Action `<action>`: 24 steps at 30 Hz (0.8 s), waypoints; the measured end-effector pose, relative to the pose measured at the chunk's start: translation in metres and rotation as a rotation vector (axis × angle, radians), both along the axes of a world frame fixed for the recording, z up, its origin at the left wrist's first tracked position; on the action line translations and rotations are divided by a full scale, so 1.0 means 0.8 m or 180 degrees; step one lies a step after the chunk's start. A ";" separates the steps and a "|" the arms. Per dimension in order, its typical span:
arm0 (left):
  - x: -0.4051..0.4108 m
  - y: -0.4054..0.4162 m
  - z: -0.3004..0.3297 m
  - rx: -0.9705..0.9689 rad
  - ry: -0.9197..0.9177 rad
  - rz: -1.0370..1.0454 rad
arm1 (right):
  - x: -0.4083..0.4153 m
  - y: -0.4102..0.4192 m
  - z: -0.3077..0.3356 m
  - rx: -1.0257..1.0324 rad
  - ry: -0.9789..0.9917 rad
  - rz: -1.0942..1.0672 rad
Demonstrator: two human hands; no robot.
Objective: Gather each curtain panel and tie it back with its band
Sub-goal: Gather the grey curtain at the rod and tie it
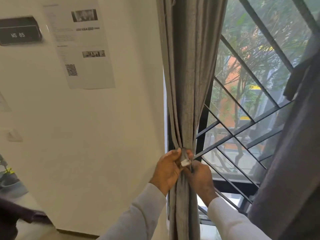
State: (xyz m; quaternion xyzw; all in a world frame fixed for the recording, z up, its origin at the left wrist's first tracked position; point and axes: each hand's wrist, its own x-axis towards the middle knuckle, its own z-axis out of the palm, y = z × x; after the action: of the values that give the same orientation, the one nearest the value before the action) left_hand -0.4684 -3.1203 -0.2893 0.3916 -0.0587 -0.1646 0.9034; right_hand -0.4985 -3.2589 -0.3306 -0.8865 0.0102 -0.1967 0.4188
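Head view, hands: your left hand [168, 172] and right hand [200, 177] meet at the waist of the grey curtain [187, 101], both with fingers curled and pinching the band [183, 155] where its ends come together around the bunched cloth.
Band: it sits round the gathered folds just above your knuckles; a small pale tab [185, 163] shows between your thumbs. Whether it is fastened yet, you cannot tell from here.
Slip risk: if you let go with either hand before the ends hold, the band will likely spring loose and the folds will fan back out over the glass.
Uneven gather: some folds at the wall side look looser than the rest; cinching now could leave a pleat hanging outside the band.
Snag risk: the window grille [242, 132] runs just beside your right hand; a knuckle or the band end could catch on a bar if you pull rightward.
Room left: the white wall [103, 135] is bare at hand height beside your left hand, so your left elbow can swing out that way freely.
Room right: tighter, with the grille behind and a dark second curtain [294, 161] hanging near your right sleeve.
Farther off: a printed sheet [81, 45] and a dark sign [20, 31] are on the wall, well above and apart from your work.
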 end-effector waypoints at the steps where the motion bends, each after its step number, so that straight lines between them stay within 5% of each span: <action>1: 0.005 -0.003 -0.001 0.0112 -0.0024 0.0158 | -0.003 -0.002 -0.001 -0.0075 -0.0042 0.0032; 8: 0.030 -0.001 0.006 0.1488 -0.0739 0.0829 | -0.015 -0.025 0.006 -0.0642 -0.0432 0.0463; 12: 0.038 0.006 0.006 0.2895 -0.2275 0.1668 | -0.019 -0.035 0.018 -0.0694 -0.0575 0.0576; 16: 0.032 0.021 0.024 0.3034 -0.3428 0.1297 | -0.025 -0.047 0.045 -0.0354 -0.0728 0.1024; 24: 0.018 0.053 0.059 0.3584 -0.4102 0.0424 | -0.028 -0.056 0.072 -0.0592 -0.0676 0.1362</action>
State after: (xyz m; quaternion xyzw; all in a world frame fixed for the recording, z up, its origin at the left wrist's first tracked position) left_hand -0.4537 -3.0779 -0.2417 0.8014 -0.4468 0.1388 0.3726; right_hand -0.5211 -3.3038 -0.2732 -0.8775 -0.2398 -0.1957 0.3663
